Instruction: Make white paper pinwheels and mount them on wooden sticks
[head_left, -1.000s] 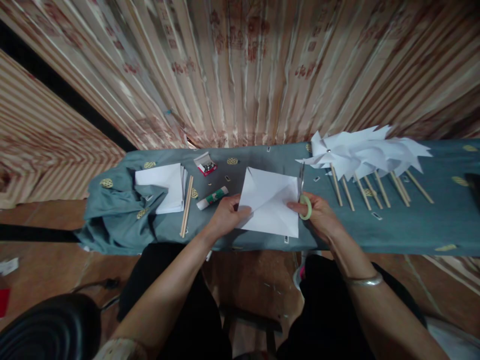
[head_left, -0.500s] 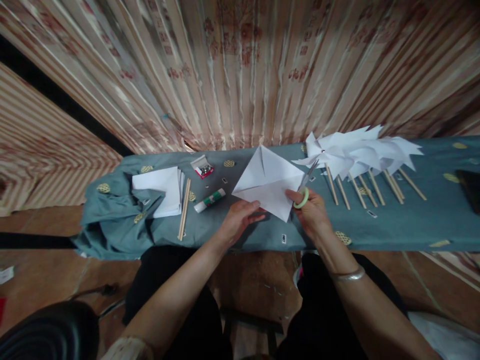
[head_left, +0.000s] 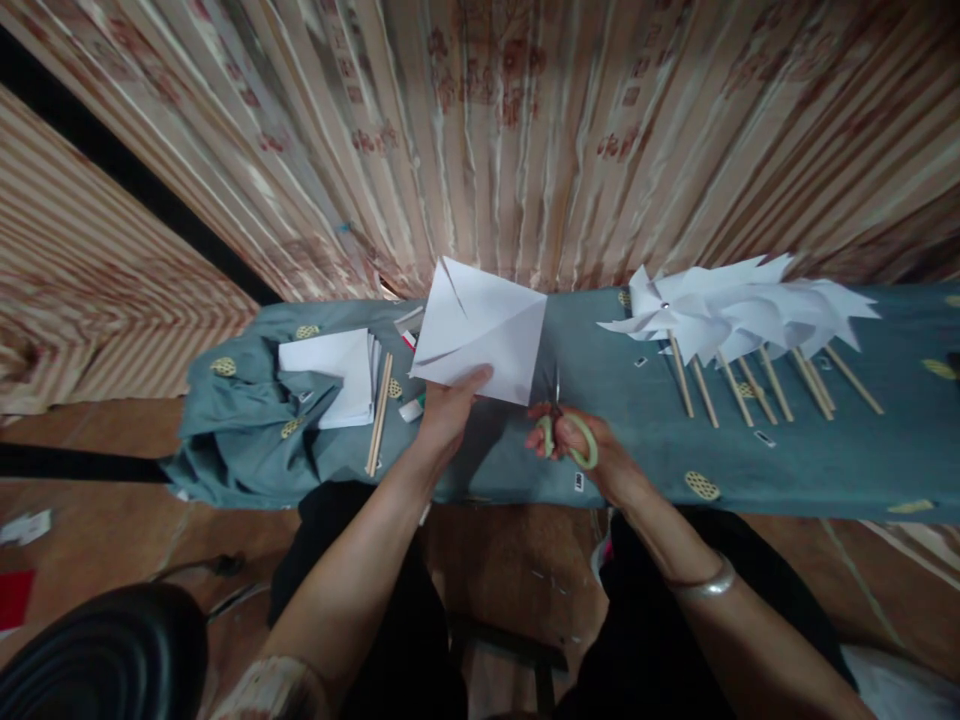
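Note:
My left hand (head_left: 448, 410) pinches the lower edge of a square white sheet of paper (head_left: 495, 325), thumb on top. The sheet is held up over the table, with diagonal creases and slits running in from its upper left and left corners. Just right of its lower corner, my right hand (head_left: 574, 445) is closed around a pair of scissors (head_left: 581, 440) with light green handles. Their blades point away from me, apart from the paper. Partly under the sheet's left side lie a small red and white box (head_left: 409, 325) and a glue stick (head_left: 412, 408), mostly hidden.
Several white paper pinwheels (head_left: 720, 305) on wooden sticks lie overlapping at the right. On the left are a stack of white paper (head_left: 337, 375) and some wooden sticks (head_left: 380, 415). A green patterned cloth (head_left: 645, 465) covers the narrow table; a pleated curtain (head_left: 480, 150) hangs behind.
The paper has moved left in my left hand and turned, now covering part of the box and glue stick. My right hand has let go of the paper, moving down and left with the scissors.

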